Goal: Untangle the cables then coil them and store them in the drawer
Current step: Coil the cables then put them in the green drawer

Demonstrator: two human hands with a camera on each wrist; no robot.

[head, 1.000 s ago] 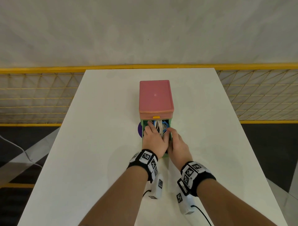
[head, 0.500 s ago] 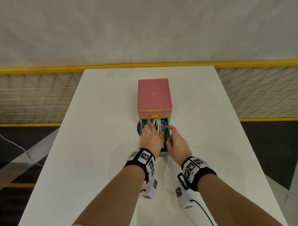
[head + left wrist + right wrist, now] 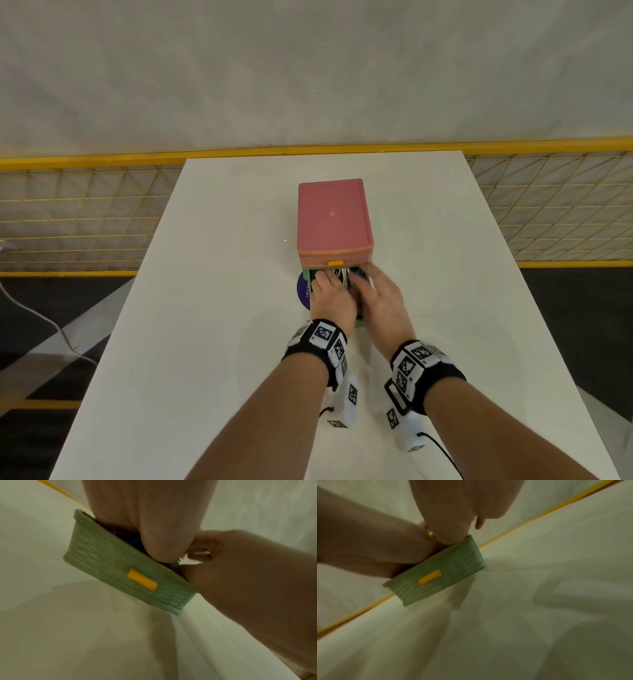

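A pink drawer unit point(image 3: 334, 219) stands mid-table with its green drawer point(image 3: 359, 323) pulled out toward me. White coiled cables point(image 3: 342, 275) show in the drawer, just under the unit's yellow tab. My left hand point(image 3: 330, 294) reaches into the drawer's left half and presses on the cables. My right hand point(image 3: 380, 298) lies over the right half, fingers stretched toward the unit. The left wrist view shows the drawer front point(image 3: 106, 566) with its yellow handle point(image 3: 142, 579), the left hand point(image 3: 150, 513) inside it, and the right hand point(image 3: 240, 568) at its corner. Most of the cables are hidden.
A purple disc point(image 3: 303, 291) lies on the white table point(image 3: 205, 308), partly under the drawer's left side. A yellow mesh fence point(image 3: 85, 212) runs behind the table's far edge. The drawer front point(image 3: 440, 574) is blurred in the right wrist view.
My right hand has moved from the drawer's right rim forward over the cables. The left hand stays inside the drawer. The drawer seems slightly further in.
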